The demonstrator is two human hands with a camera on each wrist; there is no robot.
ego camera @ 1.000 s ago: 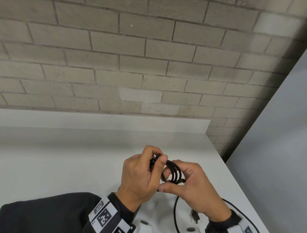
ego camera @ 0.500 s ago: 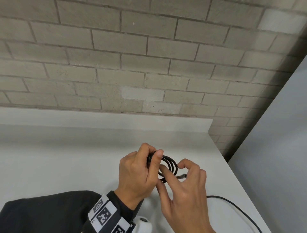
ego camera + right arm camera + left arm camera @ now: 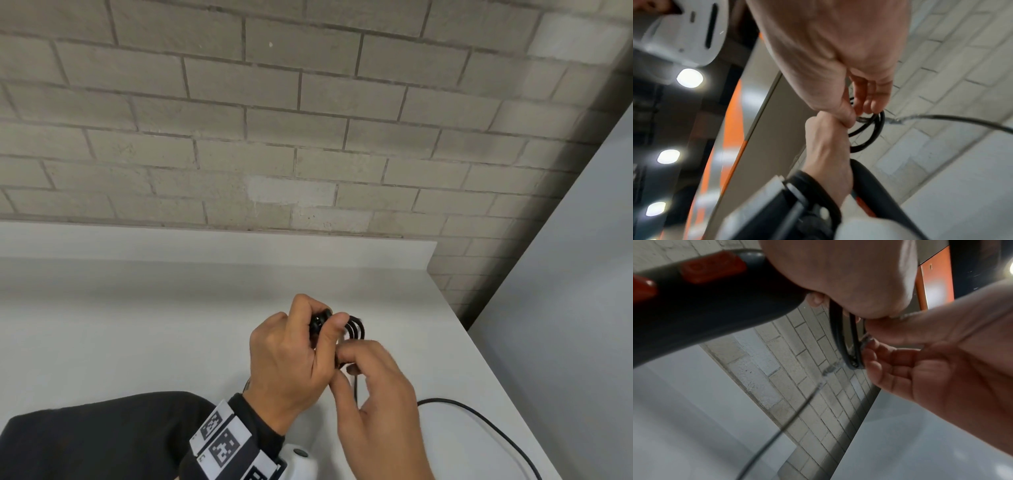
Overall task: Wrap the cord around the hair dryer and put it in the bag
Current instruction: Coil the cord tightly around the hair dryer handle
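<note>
My left hand [image 3: 325, 325] grips the end of the dark hair dryer handle [image 3: 705, 305], which has red buttons, and clamps several black cord loops [image 3: 356, 329] against it with the thumb. My right hand [image 3: 346, 363] is just below and to the right, its thumb and curled fingers [image 3: 869, 104] pinching the cord at the bottom of the coil [image 3: 869, 129]. From there the loose cord [image 3: 479, 418] trails down and right over the table. The dryer's body is hidden under my left hand and sleeve.
The hands hover over a white table [image 3: 137, 342] with a low white back ledge against a grey brick wall [image 3: 308, 137]. The table's right edge [image 3: 479, 342] runs diagonally past my right hand. A white wrist device [image 3: 301, 462] shows at the bottom.
My right hand, half a second ago spread open beside the coil, has curled its fingers onto the cord under the loops. My left hand keeps its grip.
</note>
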